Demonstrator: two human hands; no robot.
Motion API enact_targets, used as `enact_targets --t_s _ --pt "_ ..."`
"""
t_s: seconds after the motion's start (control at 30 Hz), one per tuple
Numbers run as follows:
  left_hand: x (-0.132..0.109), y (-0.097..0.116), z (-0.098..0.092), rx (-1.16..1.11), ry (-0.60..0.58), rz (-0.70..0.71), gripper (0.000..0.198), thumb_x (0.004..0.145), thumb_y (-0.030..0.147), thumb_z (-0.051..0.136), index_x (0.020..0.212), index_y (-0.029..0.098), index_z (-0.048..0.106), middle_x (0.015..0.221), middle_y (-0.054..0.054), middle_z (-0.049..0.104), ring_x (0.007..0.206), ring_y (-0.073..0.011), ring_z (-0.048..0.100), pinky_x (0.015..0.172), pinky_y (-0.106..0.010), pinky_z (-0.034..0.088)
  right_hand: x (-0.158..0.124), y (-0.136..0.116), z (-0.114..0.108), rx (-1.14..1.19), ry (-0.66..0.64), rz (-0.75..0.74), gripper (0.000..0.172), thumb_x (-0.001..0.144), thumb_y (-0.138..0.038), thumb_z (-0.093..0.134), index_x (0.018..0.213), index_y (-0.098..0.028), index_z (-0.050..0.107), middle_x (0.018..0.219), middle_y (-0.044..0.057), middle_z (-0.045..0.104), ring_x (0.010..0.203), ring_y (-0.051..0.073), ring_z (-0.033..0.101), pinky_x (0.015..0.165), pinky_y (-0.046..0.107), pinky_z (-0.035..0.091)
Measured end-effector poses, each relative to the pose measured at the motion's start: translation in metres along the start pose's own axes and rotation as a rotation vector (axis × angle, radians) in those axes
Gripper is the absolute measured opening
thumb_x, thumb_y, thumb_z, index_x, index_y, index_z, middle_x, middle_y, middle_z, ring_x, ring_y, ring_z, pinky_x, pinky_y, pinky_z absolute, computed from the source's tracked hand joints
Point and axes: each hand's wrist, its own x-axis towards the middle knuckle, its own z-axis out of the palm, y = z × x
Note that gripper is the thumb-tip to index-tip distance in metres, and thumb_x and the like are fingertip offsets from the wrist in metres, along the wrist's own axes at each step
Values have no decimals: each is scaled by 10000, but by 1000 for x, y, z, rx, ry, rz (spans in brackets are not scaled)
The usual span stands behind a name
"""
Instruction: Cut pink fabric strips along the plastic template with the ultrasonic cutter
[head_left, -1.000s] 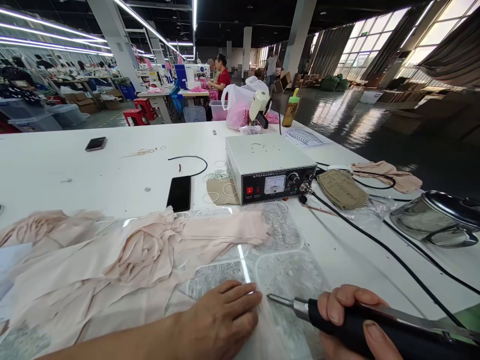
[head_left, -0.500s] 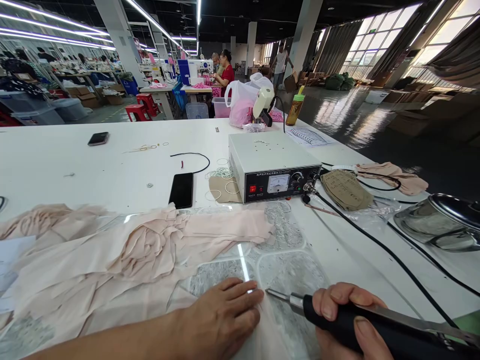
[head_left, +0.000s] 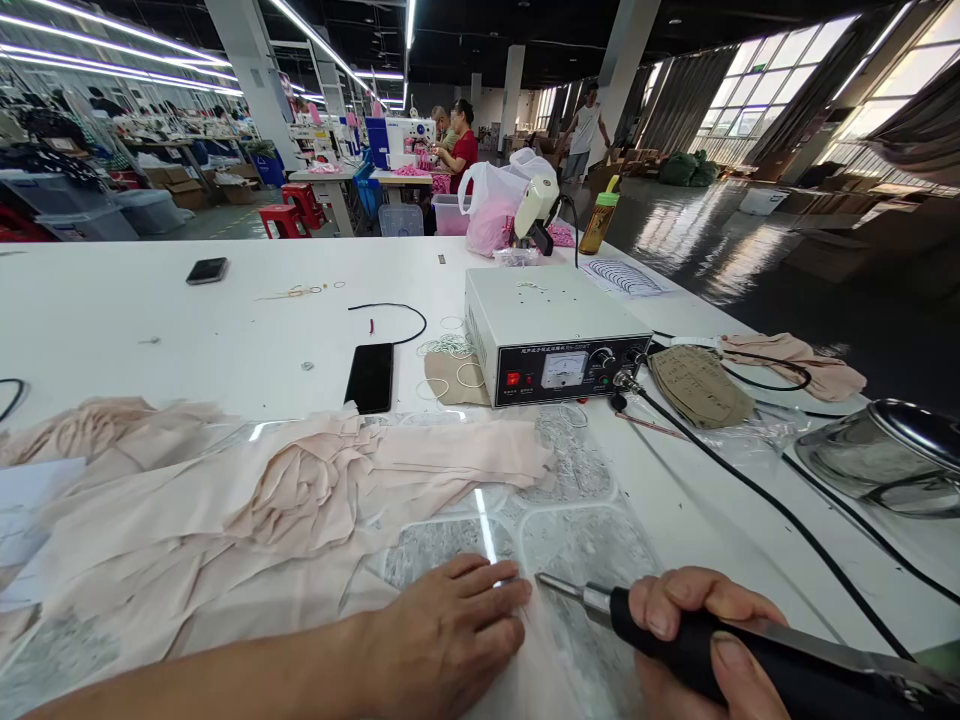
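My left hand (head_left: 457, 630) lies flat on a strip of thin pale pink fabric (head_left: 541, 665), fingers stretched out and pointing right. My right hand (head_left: 705, 630) is wrapped round the black handle of a pen-like hand tool (head_left: 600, 600) with a narrow metal tip. That tip points left, just beside my left fingertips and over the fabric's edge; whether it touches is hard to tell. A clear sheet with a grey marbled pattern (head_left: 585, 535) is under the fabric. More pink fabric pieces (head_left: 300, 490) lie heaped to the left.
Behind the fabric stands a white control box (head_left: 555, 300) with a dial, a black cable (head_left: 750, 485) plugged into its front. A black phone (head_left: 370, 378) lies left of it. To the right are a brown fabric stack (head_left: 701, 385) and a lidded steel pot (head_left: 885, 455).
The view has shifted slightly, so the table items appear a little further right. Both hands and the tool keep nearly the same place. A person in the background has moved.
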Motion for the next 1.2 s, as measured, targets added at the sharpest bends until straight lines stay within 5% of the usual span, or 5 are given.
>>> enact_targets --t_s 0.57,0.93,1.2 --pt "0 -1 3 -1 1 -1 91 933 185 500 994 137 547 1296 -102 598 1232 -252 533 1022 -351 390 -2 3 4 12 -55 27 84 751 -228 631 749 -210 549 670 -28 537 466 104 507 435 286 485" --pt "5 -13 -11 -46 -138 28 349 973 241 475 1301 120 466 1347 -113 574 1285 -275 493 1064 -391 381 -10 -20 -24 51 -11 92 116 771 -307 619 796 -202 578 672 -18 486 465 94 477 411 252 440" --pt "7 -9 -13 -26 -197 -13 393 985 319 507 1329 131 477 1364 -116 558 1308 -298 481 1102 -463 365 -16 -14 -27 72 -45 95 85 811 -294 596 843 -215 589 712 -15 506 484 96 518 437 250 470"
